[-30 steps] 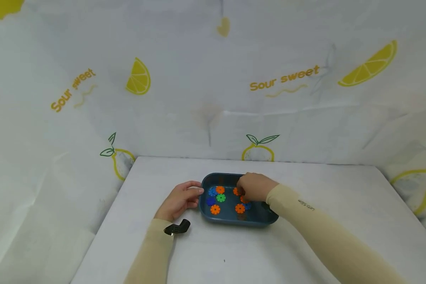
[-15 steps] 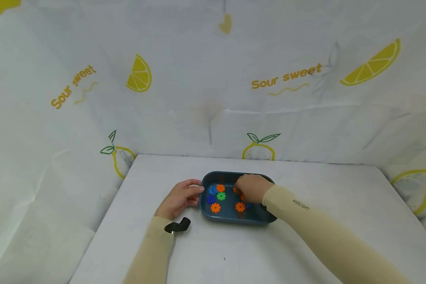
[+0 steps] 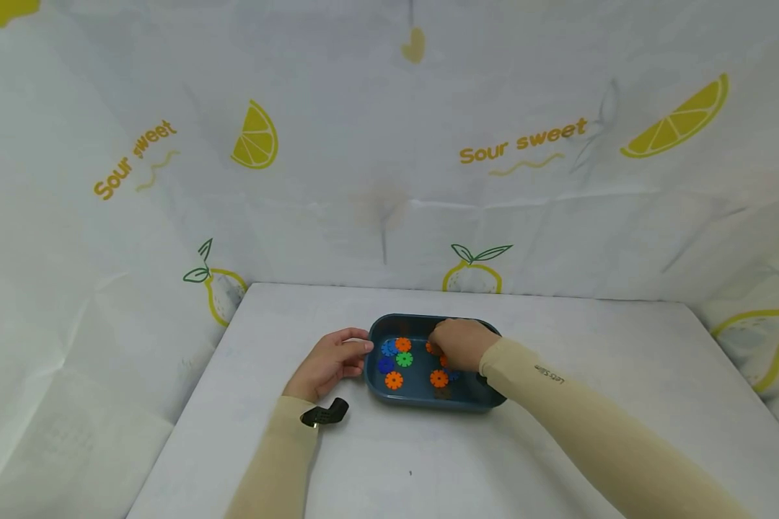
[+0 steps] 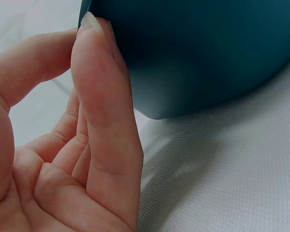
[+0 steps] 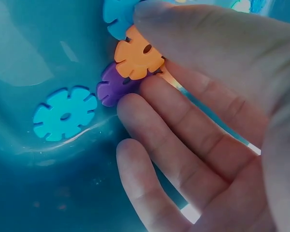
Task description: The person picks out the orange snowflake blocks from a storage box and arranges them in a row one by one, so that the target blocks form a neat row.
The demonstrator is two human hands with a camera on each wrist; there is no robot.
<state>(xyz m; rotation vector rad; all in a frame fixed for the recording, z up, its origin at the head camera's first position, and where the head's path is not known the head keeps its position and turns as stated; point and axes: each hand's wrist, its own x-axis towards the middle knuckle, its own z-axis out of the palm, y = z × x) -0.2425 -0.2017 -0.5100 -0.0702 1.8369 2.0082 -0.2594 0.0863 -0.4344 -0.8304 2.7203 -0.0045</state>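
A dark teal oblong tray (image 3: 422,404) on the white table has several notched plastic snowflake discs in it, among them an orange disc (image 3: 394,380) and a green disc (image 3: 405,359). My left hand (image 3: 327,364) holds the tray's left rim, with thumb and forefinger at the edge in the left wrist view. My right hand (image 3: 464,344) reaches into the tray's right half. In the right wrist view, its thumb and forefinger pinch an orange disc (image 5: 139,54), and the forefinger's tip is hidden. Beside it lie a purple disc (image 5: 115,83) and blue discs, one a light blue disc (image 5: 65,114).
The white table (image 3: 389,461) ends at a back wall of white cloth printed with lemons (image 3: 472,280). A black camera mount (image 3: 324,413) juts from my left wrist over the table.
Between one second and half a second ago, my right hand shifted slightly left within the tray. Since then it has hardly moved. The left hand stays at the rim.
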